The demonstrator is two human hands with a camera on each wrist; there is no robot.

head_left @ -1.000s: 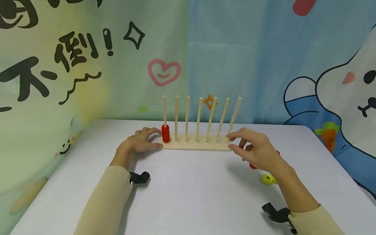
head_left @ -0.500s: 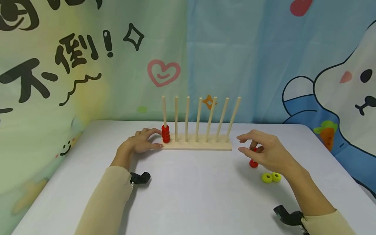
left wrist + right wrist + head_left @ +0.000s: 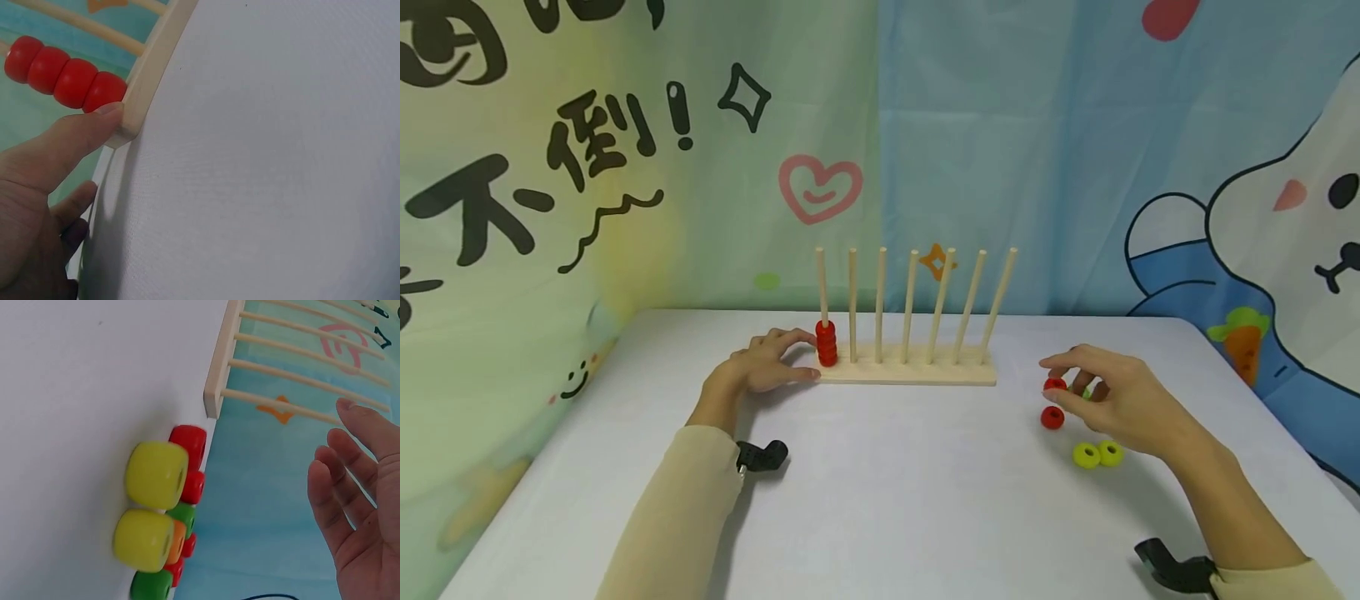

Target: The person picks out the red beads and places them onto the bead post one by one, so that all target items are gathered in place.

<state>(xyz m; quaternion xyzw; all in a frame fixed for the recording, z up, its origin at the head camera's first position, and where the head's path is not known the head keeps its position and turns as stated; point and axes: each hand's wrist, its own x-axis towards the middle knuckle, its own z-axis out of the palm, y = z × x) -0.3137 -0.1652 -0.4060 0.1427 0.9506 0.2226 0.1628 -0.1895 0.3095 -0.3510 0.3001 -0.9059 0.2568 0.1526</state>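
Note:
A pale wooden peg rack (image 3: 917,374) with several upright pegs stands at the back of the table. Red beads (image 3: 826,343) are stacked on its leftmost peg. My left hand (image 3: 760,364) grips the rack's left end, thumb at the front edge and fingers around behind; in the left wrist view the thumb (image 3: 94,128) presses the base just below the stack. Right of the rack, my right hand (image 3: 1123,404) hovers over loose beads, its fingers loosely bent with nothing between them. One red bead (image 3: 1055,384) shows by its fingertips, another red bead (image 3: 1052,417) lies nearer.
Two yellow beads (image 3: 1098,454) lie in front of the right hand. Green (image 3: 150,585), orange (image 3: 176,544) and more red beads cluster behind them in the right wrist view. A printed cloth backdrop (image 3: 970,150) hangs along the table's far edge.
My right hand has moved right, from the rack's right end to above the loose beads, uncovering red and yellow ones. My left hand has stayed at the rack's left end.

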